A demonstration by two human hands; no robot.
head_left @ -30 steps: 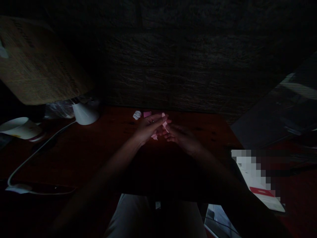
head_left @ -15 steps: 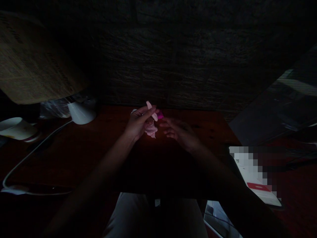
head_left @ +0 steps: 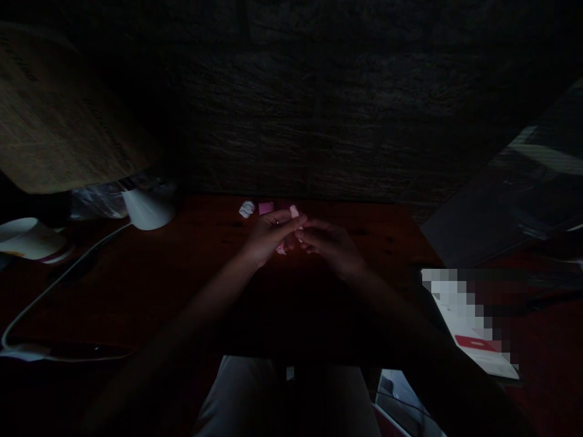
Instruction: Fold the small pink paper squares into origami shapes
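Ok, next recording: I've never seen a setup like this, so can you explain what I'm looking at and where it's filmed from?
There is no machine here, just a person's two bare hands. The camera is worn on their head, looking forward and down. The left hand holds a small pale pink piece; the right hand has its fingertips at the lower end, though it is too dark to tell whether they grip it. On the wooden table lie a crumpled white lump, a flat pink item and, partly hidden by the left hand, something crumpled and pink. Further left is a white cup.
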